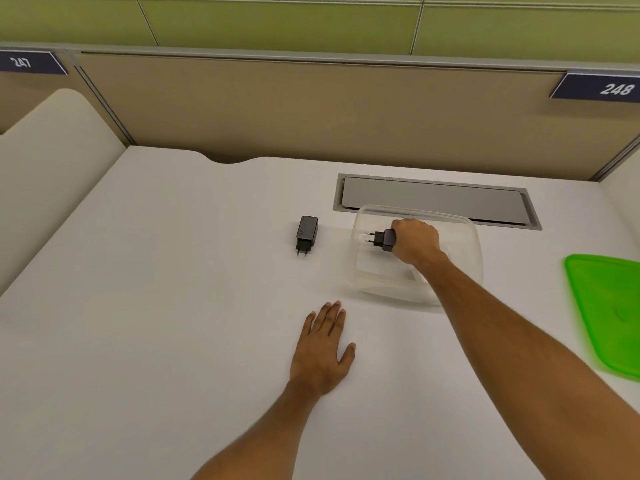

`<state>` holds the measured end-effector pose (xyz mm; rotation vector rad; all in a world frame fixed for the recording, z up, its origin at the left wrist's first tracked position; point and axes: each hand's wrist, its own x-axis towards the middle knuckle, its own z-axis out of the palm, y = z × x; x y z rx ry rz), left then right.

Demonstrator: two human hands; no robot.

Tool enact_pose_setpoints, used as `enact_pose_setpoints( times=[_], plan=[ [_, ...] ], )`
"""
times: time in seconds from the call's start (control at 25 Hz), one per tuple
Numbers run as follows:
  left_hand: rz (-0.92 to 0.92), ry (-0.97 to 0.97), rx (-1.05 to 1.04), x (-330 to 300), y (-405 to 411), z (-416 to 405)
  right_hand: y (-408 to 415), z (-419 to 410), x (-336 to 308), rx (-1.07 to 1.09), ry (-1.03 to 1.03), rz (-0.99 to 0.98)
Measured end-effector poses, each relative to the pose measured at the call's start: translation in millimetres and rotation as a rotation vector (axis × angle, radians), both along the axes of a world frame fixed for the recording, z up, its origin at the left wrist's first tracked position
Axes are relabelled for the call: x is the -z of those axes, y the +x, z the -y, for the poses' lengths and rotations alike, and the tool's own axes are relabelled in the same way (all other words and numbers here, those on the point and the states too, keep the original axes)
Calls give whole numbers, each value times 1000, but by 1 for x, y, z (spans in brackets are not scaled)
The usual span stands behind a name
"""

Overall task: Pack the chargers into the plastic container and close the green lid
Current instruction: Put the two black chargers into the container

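A clear plastic container (460, 233) stands on the white desk, right of centre. My right hand (417, 244) is over its opening, shut on a black charger (383, 239) whose two prongs point left. A second black charger (306, 233) lies flat on the desk just left of the container, prongs toward me. The green lid (604, 313) lies flat at the desk's right edge, apart from the container. My left hand (322, 348) rests palm down on the desk in front of the container, fingers spread, holding nothing.
A grey cable hatch (436, 200) is set into the desk just behind the container. A beige partition (311, 109) with number tags 247 and 248 closes off the back. The white desk (156, 306) stretches to the left.
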<state>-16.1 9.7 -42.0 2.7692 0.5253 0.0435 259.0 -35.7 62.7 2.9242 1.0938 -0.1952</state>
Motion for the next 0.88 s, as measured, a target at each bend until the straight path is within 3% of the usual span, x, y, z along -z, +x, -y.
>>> enact_pose_setpoints(
  times=[0.24, 0.6, 0.72, 0.88],
  plan=[
    [0, -4, 0, 1, 0, 0, 7, -3, 14, 9, -88, -48],
    [-22, 1, -1, 1, 1, 0, 5, -4, 21, -1, -21, 36],
    [-37, 7, 2, 1, 1, 1, 2, -6, 19, 18, 75, 78],
    [-34, 8, 3, 1, 1, 0, -3, -21, -1, 68, 356, 68]
  ],
)
